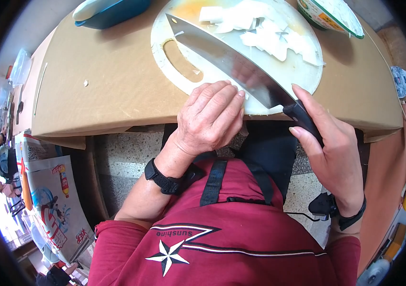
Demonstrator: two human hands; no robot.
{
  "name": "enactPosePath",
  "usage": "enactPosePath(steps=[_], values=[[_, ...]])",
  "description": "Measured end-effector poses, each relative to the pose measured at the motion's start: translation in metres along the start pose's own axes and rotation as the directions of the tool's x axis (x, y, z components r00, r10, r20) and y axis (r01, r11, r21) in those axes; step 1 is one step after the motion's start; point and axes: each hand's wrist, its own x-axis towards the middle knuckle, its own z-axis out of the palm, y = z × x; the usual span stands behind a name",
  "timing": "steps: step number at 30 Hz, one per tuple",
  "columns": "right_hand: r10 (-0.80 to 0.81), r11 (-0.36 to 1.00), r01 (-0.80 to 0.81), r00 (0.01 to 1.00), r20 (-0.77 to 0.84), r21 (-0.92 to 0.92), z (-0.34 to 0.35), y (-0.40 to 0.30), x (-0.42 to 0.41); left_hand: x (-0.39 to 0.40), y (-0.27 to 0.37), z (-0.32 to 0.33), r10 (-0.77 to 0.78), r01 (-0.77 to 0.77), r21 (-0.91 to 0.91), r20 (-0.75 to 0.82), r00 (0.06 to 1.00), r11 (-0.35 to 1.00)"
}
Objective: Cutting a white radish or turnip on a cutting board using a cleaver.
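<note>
My right hand (pixel 335 153) grips the black handle (pixel 304 118) of a large kitchen knife. Its broad steel blade (pixel 231 64) slants to the upper left over a round white plastic cutting board (pixel 174 77), with a small white shred stuck near the tip. My left hand (pixel 210 114) is at the board's near edge, fingers bent and close together beside the blade. Something white shows by its fingertips; whether the fingers hold it is hidden. Thin white slices (pixel 270 35) of a vegetable, kind unclear, lie heaped on the far side of the board.
Brown cardboard (pixel 117 82) covers the table, with a small white scrap (pixel 86 83) on it. A blue plastic container (pixel 117 16) stands far left. A patterned bowl (pixel 331 18) holding white pieces stands far right. A printed carton (pixel 56 200) is on my left; other people are beyond it.
</note>
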Motion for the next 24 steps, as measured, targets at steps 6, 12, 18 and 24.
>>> enactPosePath(steps=[6,12,18,24], values=[[0.014,1.0,-0.014,1.0,0.01,-0.006,-0.0032,-0.0046,-0.0023,0.0008,0.0005,-0.001,0.005,-0.005,0.004,0.004,1.0,1.0],[0.041,0.999,-0.04,0.998,0.038,-0.02,-0.0035,-0.006,-0.0034,-0.0002,0.001,0.0,0.01,-0.01,0.028,0.001,1.0,1.0],[0.038,0.999,-0.036,0.999,0.035,-0.037,-0.0031,-0.0054,-0.0035,-0.0016,0.0001,0.0005,0.033,-0.033,0.033,-0.008,0.999,0.999],[0.037,0.999,-0.036,0.999,0.039,-0.02,-0.0047,-0.0075,-0.0046,-0.0001,0.0006,0.0,0.025,-0.025,0.026,-0.007,1.0,0.999]])
